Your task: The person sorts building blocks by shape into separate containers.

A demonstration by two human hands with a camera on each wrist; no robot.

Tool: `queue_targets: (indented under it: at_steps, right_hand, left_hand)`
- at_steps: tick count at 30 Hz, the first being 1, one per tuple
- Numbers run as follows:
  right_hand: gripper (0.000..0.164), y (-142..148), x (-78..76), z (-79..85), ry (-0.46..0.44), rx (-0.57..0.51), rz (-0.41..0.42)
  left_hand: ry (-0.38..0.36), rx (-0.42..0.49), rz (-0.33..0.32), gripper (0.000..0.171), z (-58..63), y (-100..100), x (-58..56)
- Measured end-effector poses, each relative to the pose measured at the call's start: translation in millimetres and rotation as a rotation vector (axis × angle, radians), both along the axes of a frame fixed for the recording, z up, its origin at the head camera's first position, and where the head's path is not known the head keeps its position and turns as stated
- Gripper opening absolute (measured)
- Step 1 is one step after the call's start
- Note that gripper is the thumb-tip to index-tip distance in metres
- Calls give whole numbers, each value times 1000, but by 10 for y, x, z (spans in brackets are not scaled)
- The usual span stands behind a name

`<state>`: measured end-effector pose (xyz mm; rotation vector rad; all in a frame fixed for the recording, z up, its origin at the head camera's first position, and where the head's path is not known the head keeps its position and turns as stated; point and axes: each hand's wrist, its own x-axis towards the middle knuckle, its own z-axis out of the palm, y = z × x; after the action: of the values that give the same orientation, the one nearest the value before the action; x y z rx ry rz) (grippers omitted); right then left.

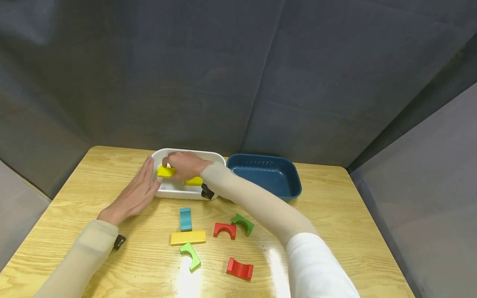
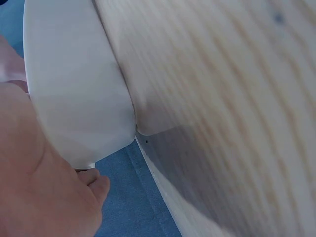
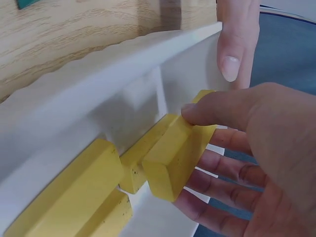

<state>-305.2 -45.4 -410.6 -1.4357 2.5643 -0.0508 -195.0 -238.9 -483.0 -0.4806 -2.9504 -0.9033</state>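
Note:
My right hand (image 1: 185, 164) reaches into the white bin (image 1: 186, 193) and grips a yellow rectangular block (image 3: 173, 160). In the right wrist view the thumb lies on one face of the block and the fingers are on the opposite side. Several other yellow blocks (image 3: 69, 192) lie inside the bin beside it. My left hand (image 1: 135, 193) rests against the bin's left end, its fingers straight along the rim. In the left wrist view that hand lies along the bin's pale outer wall (image 2: 79, 84).
A dark blue bin (image 1: 264, 176) stands right of the white one. In front lie a blue block (image 1: 185, 220), a yellow block (image 1: 188, 237), a light green arch (image 1: 191, 253), a red arch (image 1: 225, 229), a dark green arch (image 1: 244, 222) and another red arch (image 1: 239, 270).

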Motion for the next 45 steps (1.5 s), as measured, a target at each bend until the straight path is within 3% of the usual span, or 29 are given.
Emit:
queue_targets:
  at_steps: [11,16,21,34,45]
  right_hand:
    - [47,-66,-31,-98,-10,0,-23]
    - [47,-66,-29,-122,31,-22,-37]
    - [47,-47,-4,-76,52,-69,-71]
    - [47,61,61,27,68,-114,-64]
    - [44,176,206,140,97,-155,-34]
  left_hand:
    - [-11,-6,5,80,-4,-15,-10]
    - [-10,-13,7,79,-21,-22,-10]
    - [-22,-23,9,80,-25,-38,-15]
    - [-26,-31,15,80,-28,-48,-31]
    - [-30,-33,12,81,-24,-57,-38]
